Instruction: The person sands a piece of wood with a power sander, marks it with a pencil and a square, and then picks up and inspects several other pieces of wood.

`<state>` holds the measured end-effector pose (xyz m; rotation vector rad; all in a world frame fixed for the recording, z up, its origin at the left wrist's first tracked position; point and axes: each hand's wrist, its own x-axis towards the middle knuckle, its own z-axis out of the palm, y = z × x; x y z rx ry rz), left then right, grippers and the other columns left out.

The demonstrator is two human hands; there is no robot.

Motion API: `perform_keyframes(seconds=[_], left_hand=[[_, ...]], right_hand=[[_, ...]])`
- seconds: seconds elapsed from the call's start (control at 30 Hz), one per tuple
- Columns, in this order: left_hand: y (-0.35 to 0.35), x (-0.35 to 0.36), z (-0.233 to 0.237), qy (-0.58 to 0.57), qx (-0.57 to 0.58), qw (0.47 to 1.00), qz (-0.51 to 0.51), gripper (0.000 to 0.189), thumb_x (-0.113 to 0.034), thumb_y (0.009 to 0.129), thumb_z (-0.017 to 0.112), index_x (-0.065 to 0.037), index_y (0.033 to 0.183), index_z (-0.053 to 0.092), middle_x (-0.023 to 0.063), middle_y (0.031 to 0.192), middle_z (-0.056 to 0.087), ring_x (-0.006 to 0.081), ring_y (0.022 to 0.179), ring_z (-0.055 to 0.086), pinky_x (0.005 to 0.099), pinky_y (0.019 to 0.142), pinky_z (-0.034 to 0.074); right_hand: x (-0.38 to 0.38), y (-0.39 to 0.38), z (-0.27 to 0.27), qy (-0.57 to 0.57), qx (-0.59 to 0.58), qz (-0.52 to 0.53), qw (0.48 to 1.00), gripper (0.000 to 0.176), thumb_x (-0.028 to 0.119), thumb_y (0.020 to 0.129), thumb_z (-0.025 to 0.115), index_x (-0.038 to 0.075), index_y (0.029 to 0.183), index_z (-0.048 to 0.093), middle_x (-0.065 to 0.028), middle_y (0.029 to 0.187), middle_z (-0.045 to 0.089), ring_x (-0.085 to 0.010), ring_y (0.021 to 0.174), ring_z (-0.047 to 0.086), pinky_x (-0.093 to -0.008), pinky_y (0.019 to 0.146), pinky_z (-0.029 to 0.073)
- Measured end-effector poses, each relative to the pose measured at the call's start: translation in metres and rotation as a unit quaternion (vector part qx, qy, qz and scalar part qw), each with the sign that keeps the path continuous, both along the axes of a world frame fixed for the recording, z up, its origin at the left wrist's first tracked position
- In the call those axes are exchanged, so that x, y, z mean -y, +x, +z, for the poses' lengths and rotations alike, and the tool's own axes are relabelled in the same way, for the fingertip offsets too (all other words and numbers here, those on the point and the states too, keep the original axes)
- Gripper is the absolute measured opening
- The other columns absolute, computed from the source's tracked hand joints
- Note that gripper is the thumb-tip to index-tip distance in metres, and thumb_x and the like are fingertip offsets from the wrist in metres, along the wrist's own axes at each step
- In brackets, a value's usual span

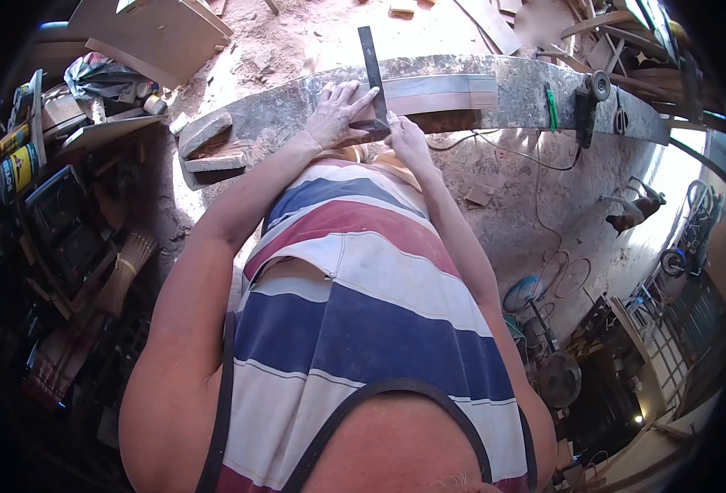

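A dark metal try square [371,70] lies across a pale wooden board [449,90] on the stained workbench [297,111]. My left hand [340,111] presses flat on the board with fingers spread, holding the square's stock against the near edge. My right hand [406,140] is just to the right of the blade, fingers pinched together at the board's near edge. What it grips is too small to make out; it may be a pencil. My striped vest fills the middle of the view.
An angle grinder [589,99] and a green-handled tool [550,107] rest on the bench at right. Wood blocks [207,135] sit at the bench's left end. Shelves with cans [18,156] stand at left. Scrap wood, cables and a fan [523,292] cover the dusty floor.
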<state>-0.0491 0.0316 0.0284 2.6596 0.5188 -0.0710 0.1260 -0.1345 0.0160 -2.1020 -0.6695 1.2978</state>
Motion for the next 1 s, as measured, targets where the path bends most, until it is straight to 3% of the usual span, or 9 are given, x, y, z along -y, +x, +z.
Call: perform_keyframes(seconds=[0.07, 0.1, 0.2, 0.23, 0.47, 0.6, 0.7, 0.87, 1.0], left_hand=[[-0.001, 0.001, -0.003, 0.004, 0.004, 1.0, 0.002, 0.113, -0.055, 0.083, 0.092, -0.026, 0.177, 0.036, 0.0198, 0.164, 0.047, 0.0385, 0.157, 0.042, 0.0614, 0.13, 0.03], [-0.001, 0.002, -0.003, 0.003, 0.001, 1.0, 0.003, 0.113, -0.055, 0.083, 0.092, -0.026, 0.177, 0.036, 0.02, 0.164, 0.047, 0.0387, 0.157, 0.042, 0.0615, 0.13, 0.03], [0.001, 0.001, -0.002, 0.008, -0.002, 1.0, 0.002, 0.113, -0.054, 0.082, 0.092, -0.025, 0.177, 0.037, 0.0206, 0.164, 0.047, 0.0396, 0.156, 0.042, 0.0604, 0.13, 0.03], [0.002, 0.001, -0.002, 0.011, -0.003, 1.0, 0.001, 0.113, -0.054, 0.082, 0.092, -0.024, 0.177, 0.038, 0.021, 0.164, 0.047, 0.0401, 0.156, 0.042, 0.0592, 0.13, 0.031], [0.002, 0.001, -0.003, 0.021, -0.012, 1.0, 0.001, 0.114, -0.054, 0.082, 0.093, -0.024, 0.177, 0.038, 0.0216, 0.163, 0.048, 0.0409, 0.155, 0.043, 0.0572, 0.13, 0.031], [0.002, 0.001, -0.001, 0.011, -0.015, 1.0, -0.001, 0.115, -0.056, 0.082, 0.093, -0.024, 0.177, 0.037, 0.0214, 0.163, 0.048, 0.0399, 0.155, 0.043, 0.0586, 0.129, 0.032], [0.004, 0.0, -0.003, 0.004, -0.018, 1.0, 0.001, 0.113, -0.056, 0.082, 0.092, -0.024, 0.176, 0.038, 0.0205, 0.164, 0.046, 0.0383, 0.156, 0.042, 0.0616, 0.129, 0.03], [0.002, 0.007, 0.003, 0.016, -0.01, 1.0, 0.013, 0.109, -0.053, 0.084, 0.09, -0.017, 0.174, 0.041, 0.02, 0.172, 0.042, 0.0359, 0.166, 0.035, 0.0625, 0.138, 0.02], [-0.011, 0.023, 0.003, 0.046, 0.045, 0.997, -0.039, 0.066, -0.04, 0.092, 0.084, -0.005, 0.144, 0.062, 0.0154, 0.167, 0.052, 0.0333, 0.166, 0.036, 0.0626, 0.141, 0.013]], right_hand=[[0.007, 0.013, 0.011, 0.005, 0.176, 0.103, 0.979, 0.052, 0.045, 0.119, 0.054, -0.003, 0.111, 0.073, -0.0129, 0.091, 0.08, -0.0237, 0.071, 0.072, -0.0323, 0.069, 0.061], [0.009, 0.019, 0.02, 0.045, 0.134, 0.056, 0.988, 0.046, 0.037, 0.118, 0.057, -0.004, 0.122, 0.077, -0.0123, 0.096, 0.083, -0.0171, 0.069, 0.068, -0.0284, 0.068, 0.057], [-0.002, 0.018, 0.047, 0.162, -0.004, -0.105, 0.981, 0.041, 0.028, 0.116, 0.056, -0.001, 0.135, 0.077, -0.0178, 0.102, 0.086, -0.0224, 0.08, 0.077, -0.0394, 0.076, 0.06], [-0.011, 0.02, 0.051, 0.146, -0.029, -0.119, 0.982, 0.041, 0.022, 0.114, 0.06, 0.001, 0.147, 0.073, -0.0139, 0.105, 0.087, -0.0115, 0.074, 0.073, -0.0303, 0.071, 0.058], [-0.061, 0.014, 0.002, 0.18, -0.031, -0.102, 0.978, 0.041, 0.024, 0.116, 0.063, 0.0, 0.148, 0.072, -0.0073, 0.101, 0.084, -0.0061, 0.07, 0.067, -0.0234, 0.063, 0.054], [-0.036, 0.008, 0.021, 0.174, -0.01, -0.081, 0.981, 0.037, 0.022, 0.116, 0.061, 0.003, 0.144, 0.076, -0.0074, 0.091, 0.082, -0.011, 0.077, 0.074, -0.0295, 0.07, 0.059], [0.019, 0.017, 0.04, 0.066, 0.036, 0.074, 0.994, 0.035, 0.021, 0.113, 0.062, -0.002, 0.132, 0.079, -0.0113, 0.088, 0.082, -0.0122, 0.081, 0.076, -0.0322, 0.075, 0.061], [0.065, 0.028, 0.064, 0.023, 0.004, -0.042, 0.999, 0.029, 0.017, 0.11, 0.069, 0.0, 0.13, 0.08, -0.0114, 0.096, 0.084, -0.0133, 0.085, 0.079, -0.031, 0.072, 0.061], [0.05, 0.054, 0.061, 0.076, -0.084, -0.141, 0.984, 0.027, 0.017, 0.11, 0.074, 0.001, 0.131, 0.081, -0.0089, 0.101, 0.084, -0.0117, 0.084, 0.077, -0.0288, 0.069, 0.06]])
